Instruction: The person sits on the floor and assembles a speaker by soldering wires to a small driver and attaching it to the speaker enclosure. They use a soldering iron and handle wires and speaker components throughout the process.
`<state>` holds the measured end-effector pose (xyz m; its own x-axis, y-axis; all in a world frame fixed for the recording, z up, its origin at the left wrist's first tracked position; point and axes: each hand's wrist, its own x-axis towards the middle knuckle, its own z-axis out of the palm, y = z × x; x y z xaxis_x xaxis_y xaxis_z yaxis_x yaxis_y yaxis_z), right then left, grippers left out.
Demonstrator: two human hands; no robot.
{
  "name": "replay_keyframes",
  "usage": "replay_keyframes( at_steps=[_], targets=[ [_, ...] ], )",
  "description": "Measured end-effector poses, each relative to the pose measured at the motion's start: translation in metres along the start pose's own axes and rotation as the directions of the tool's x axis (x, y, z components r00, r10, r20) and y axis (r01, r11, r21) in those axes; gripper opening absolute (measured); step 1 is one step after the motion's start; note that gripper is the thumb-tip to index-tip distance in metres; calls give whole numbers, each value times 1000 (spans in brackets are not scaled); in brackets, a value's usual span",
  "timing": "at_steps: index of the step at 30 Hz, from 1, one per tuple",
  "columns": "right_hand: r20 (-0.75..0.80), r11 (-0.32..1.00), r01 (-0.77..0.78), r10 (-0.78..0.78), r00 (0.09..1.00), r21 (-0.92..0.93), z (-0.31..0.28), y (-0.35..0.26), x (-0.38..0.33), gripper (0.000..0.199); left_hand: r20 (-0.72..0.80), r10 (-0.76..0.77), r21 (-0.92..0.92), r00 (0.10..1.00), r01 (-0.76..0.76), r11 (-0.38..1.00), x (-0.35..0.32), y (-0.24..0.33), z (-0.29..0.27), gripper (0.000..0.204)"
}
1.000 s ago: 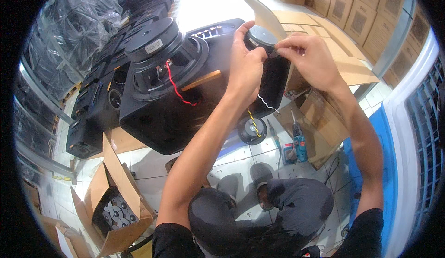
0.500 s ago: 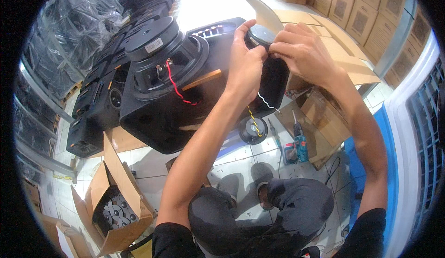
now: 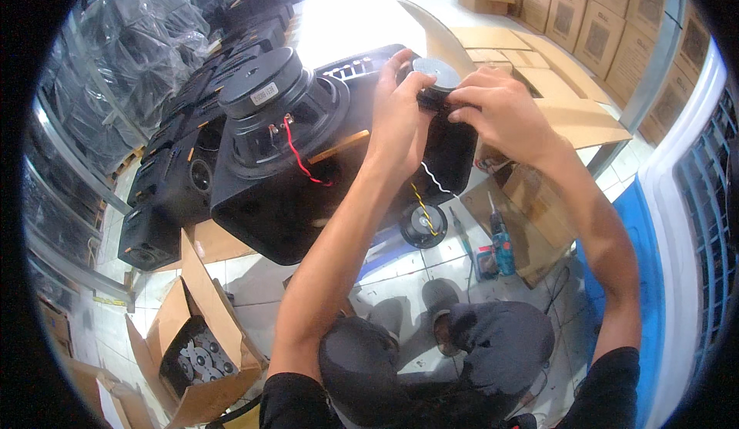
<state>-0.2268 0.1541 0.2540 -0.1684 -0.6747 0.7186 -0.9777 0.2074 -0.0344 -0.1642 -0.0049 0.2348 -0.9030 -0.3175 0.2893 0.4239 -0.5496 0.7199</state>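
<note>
Fingers of the left hand (image 3: 396, 113) are closed around a small round speaker driver (image 3: 436, 73), its grey magnet facing up, above the right end of a black speaker cabinet (image 3: 265, 217). Those of the right hand (image 3: 504, 105) are bent, tips at the driver's near right edge; whether they pinch something small there cannot be made out. On the cabinet, a large woofer (image 3: 269, 82) sits magnet up, a red wire (image 3: 297, 154) running from its terminal, with an orange-brown strip (image 3: 340, 145) just beside it. A white wire (image 3: 437, 179) and a yellow-and-black wire (image 3: 418, 199) hang below the left hand, the latter reaching a second small driver (image 3: 414, 230). Right of that lies a teal cordless drill (image 3: 502, 252).
</note>
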Motion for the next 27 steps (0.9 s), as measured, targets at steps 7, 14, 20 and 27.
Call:
replay_keyframes(
  at_steps=[7,14,20,27],
  targets=[
    [356,943,-273,193,914,190,-28,25,26,95,57,-229,14,972,229,973,19,21,1,57],
    [476,886,-239,24,879,397,-24,33,49,91,55,-395,249,917,370,895,55,36,5,70],
    [486,917,-291,130,865,273,-19,25,51,84,18,-258,499,966,215,839,74,31,-9,77],
    [293,932,-301,235,927,202,1,33,48,61,-74,-251,661,965,236,713,85,29,-23,58]
  ],
)
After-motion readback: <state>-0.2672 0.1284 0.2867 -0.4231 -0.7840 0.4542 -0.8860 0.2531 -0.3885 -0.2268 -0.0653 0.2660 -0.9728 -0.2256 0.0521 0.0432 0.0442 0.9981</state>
